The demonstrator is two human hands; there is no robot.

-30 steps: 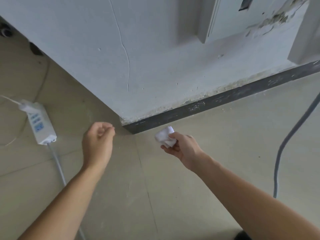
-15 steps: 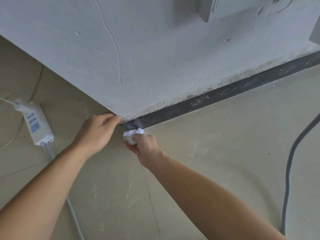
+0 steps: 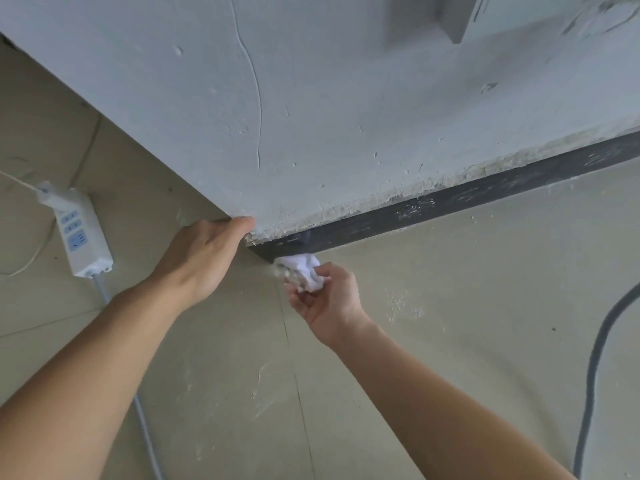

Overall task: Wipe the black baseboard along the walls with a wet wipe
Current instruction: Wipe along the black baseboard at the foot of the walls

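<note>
1. While the black baseboard (image 3: pixel 450 206) runs along the foot of the wall (image 3: pixel 346 116) from the corner out to the right, I have the wet wipe (image 3: pixel 301 275) bunched at its corner end, touching its lower edge.
2. My right hand (image 3: pixel 329 303) pinches the wipe between curled fingers; my left hand (image 3: pixel 204 251) rests on the wall corner, fingers fairly straight.
3. By my reckoning the task is barely begun: pale scuffs show along the strip to the right, all left to wipe.
4. A power strip (image 3: pixel 81 233) lies well to the left, a dark cable (image 3: pixel 595 358) right.
</note>
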